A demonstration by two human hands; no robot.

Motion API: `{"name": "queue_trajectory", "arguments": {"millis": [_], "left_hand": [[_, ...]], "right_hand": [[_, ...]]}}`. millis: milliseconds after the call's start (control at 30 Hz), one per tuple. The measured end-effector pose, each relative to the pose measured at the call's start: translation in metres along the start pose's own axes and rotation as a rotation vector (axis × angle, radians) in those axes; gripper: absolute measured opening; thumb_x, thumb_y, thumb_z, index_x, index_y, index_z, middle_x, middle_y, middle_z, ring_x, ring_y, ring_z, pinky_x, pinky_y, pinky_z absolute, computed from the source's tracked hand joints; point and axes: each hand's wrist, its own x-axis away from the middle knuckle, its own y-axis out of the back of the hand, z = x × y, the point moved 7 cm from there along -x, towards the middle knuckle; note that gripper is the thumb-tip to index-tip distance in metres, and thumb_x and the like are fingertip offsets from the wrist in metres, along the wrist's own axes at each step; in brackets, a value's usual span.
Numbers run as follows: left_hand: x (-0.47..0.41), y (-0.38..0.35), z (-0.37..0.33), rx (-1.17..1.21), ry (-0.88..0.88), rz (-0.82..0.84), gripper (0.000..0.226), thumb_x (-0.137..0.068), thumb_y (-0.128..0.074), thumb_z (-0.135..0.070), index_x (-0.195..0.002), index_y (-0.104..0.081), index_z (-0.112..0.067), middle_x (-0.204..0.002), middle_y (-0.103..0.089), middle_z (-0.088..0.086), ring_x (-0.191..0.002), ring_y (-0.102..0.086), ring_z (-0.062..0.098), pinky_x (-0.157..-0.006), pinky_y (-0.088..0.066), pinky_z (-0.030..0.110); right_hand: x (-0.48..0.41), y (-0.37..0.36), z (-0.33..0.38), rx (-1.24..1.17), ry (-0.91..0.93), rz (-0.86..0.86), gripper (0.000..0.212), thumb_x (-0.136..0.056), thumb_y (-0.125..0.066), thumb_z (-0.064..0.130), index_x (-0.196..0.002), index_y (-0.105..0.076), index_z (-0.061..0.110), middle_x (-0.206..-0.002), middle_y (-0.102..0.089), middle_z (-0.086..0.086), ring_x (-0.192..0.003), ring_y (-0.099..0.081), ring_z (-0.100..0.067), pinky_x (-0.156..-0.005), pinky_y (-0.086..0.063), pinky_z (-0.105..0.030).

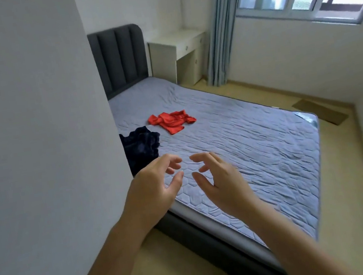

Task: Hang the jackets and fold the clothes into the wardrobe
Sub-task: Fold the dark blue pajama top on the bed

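Facing the room, I have a big white panel (34, 135) filling everything from seven to eleven o'clock. It may be the wardrobe's side or only a wall; I cannot tell from here. The bed (260, 153), under a grey quilted cover, runs from the centre out toward four o'clock. On it, at eleven o'clock from my hands, lies a dark blue fleecy garment (140, 147), bunched and partly hidden behind the panel's edge. The red top (172, 121) lies crumpled beyond it at twelve o'clock, near it but apart. My left hand (150, 189) and right hand (225, 185) hover over the bed's near edge, close together, fingers loosely curled and spread, holding nothing. I judge this to be the pick-up step, since neither piece is folded or hung yet. The next move calls for a reach forward and left to the nearer dark garment, gathering it with both hands.
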Motion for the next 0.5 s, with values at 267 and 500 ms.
{"name": "queue_trajectory", "arguments": {"millis": [267,500], "left_hand": [[-0.144,-0.135,0.096,-0.014,0.201,0.138,0.013,-0.090,-0.059,-0.022,-0.103,-0.061,-0.024,-0.095,-0.062,-0.014,-0.085,-0.057,0.000,-0.077,-0.051,0.029],[-0.241,-0.250,0.237,-0.125,0.472,0.268,0.021,-0.090,-0.056,-0.021,-0.110,-0.057,-0.019,-0.117,-0.057,-0.004,-0.106,-0.054,0.015,-0.077,-0.044,0.028]], "right_hand": [[-0.138,-0.023,-0.188,-0.050,-0.187,0.094,0.032,-0.095,-0.052,0.030,-0.126,-0.049,0.026,-0.127,-0.053,0.011,-0.098,-0.057,-0.003,-0.073,-0.046,-0.025],[-0.256,-0.121,-0.318,-0.006,-0.349,0.385,0.041,-0.096,-0.050,0.028,-0.136,-0.041,0.021,-0.138,-0.046,0.000,-0.109,-0.056,-0.017,-0.087,-0.047,-0.033]]}}
